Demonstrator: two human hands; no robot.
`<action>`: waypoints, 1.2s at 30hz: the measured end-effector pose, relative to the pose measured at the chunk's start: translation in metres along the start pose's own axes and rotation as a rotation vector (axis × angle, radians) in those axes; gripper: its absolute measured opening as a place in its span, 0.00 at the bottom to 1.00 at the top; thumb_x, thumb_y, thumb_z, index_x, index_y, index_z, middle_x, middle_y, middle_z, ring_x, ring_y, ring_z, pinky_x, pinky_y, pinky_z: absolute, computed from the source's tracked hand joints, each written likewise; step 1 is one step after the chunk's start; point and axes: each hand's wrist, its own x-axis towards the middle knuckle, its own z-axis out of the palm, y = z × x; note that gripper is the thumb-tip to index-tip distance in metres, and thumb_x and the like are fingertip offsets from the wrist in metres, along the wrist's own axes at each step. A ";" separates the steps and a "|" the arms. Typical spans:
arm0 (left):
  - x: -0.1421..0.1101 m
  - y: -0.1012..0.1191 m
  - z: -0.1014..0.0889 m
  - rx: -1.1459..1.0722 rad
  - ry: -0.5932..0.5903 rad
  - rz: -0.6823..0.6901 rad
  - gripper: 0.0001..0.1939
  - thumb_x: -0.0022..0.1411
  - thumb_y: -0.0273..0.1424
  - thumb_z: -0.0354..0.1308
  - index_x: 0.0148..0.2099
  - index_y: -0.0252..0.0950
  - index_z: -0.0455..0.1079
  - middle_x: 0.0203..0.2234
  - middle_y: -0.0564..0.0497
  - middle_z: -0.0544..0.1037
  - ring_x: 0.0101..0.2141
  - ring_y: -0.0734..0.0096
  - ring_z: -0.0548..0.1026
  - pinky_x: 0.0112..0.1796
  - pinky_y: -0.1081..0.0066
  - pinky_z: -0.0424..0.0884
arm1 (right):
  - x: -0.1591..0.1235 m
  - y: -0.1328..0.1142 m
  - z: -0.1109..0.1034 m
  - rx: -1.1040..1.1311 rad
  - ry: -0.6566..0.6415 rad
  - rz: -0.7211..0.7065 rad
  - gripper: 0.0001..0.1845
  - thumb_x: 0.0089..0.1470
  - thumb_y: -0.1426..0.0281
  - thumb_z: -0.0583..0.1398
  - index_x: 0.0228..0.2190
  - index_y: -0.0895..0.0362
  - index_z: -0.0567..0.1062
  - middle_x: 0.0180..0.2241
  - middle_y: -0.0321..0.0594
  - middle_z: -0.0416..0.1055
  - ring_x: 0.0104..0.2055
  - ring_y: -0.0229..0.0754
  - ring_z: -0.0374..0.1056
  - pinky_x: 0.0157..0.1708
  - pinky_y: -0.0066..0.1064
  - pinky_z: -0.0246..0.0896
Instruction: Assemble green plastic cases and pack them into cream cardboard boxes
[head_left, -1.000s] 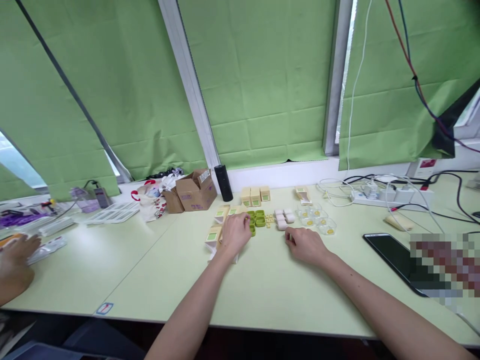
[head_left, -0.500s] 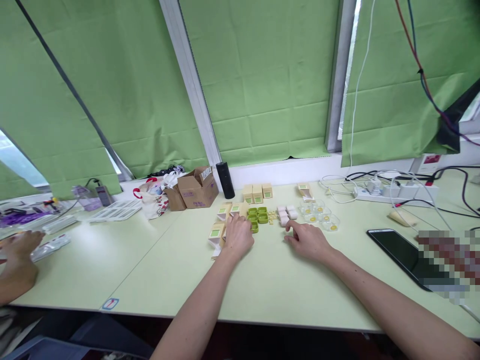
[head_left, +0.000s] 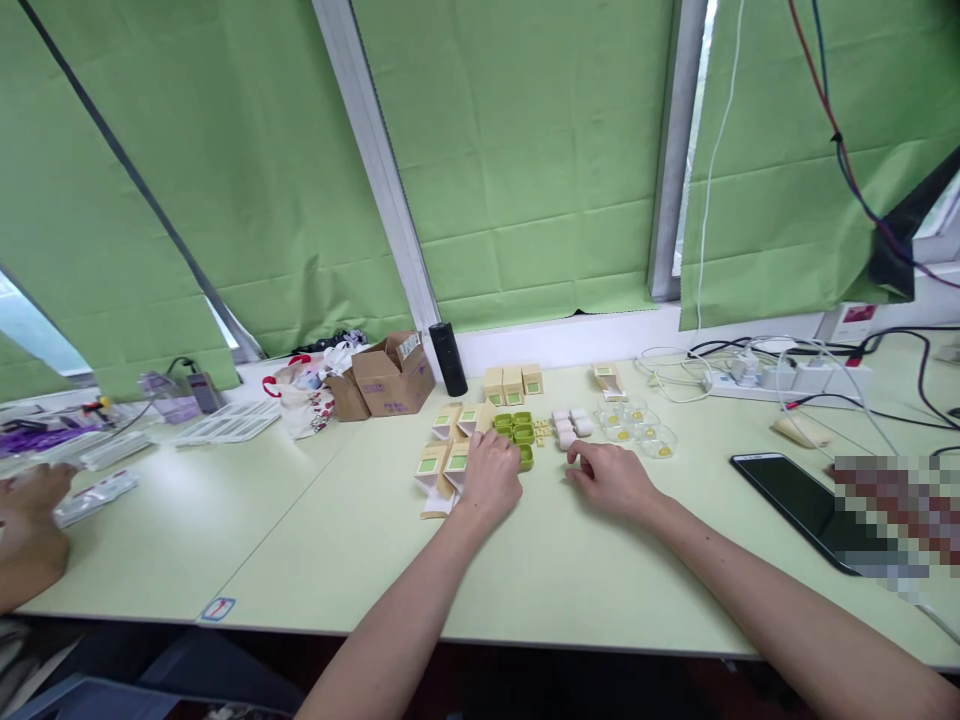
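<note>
My left hand [head_left: 493, 472] is palm down with its fingers curled, their tips at a small square green container [head_left: 527, 457]. Part of that container is hidden by the fingers. Just beyond it, more green containers [head_left: 514, 427] are grouped in rows. Left of the hand lie several opened cream paper boxes [head_left: 432, 462] with green labels. Resting on the table, my right hand [head_left: 609, 478] has loosely bent fingers, with a gap between thumb and forefinger and nothing visible in it. It is close to the pale pink-white rounded pieces [head_left: 565, 440].
Tiny yellowish pieces [head_left: 541, 433] and clear cups with yellow centres [head_left: 635, 420] lie behind my hands. Closed cream boxes [head_left: 512, 386] and a black cylinder [head_left: 448, 358] stand farther back. A phone [head_left: 795, 510] and power strip [head_left: 787, 386] are right; another person's hand [head_left: 34, 500] is far left.
My left hand has shifted right, and the nearest green container has moved right with it, uncovering more of the opened paper boxes. My right hand's fingers have loosened slightly; it stays in place.
</note>
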 end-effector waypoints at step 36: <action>-0.012 0.023 0.010 -0.358 0.279 0.109 0.12 0.69 0.26 0.57 0.53 0.39 0.73 0.40 0.43 0.81 0.46 0.51 0.73 0.47 0.53 0.68 | 0.003 0.009 0.010 0.097 0.176 -0.113 0.21 0.64 0.68 0.62 0.57 0.52 0.72 0.43 0.40 0.77 0.39 0.44 0.73 0.35 0.31 0.57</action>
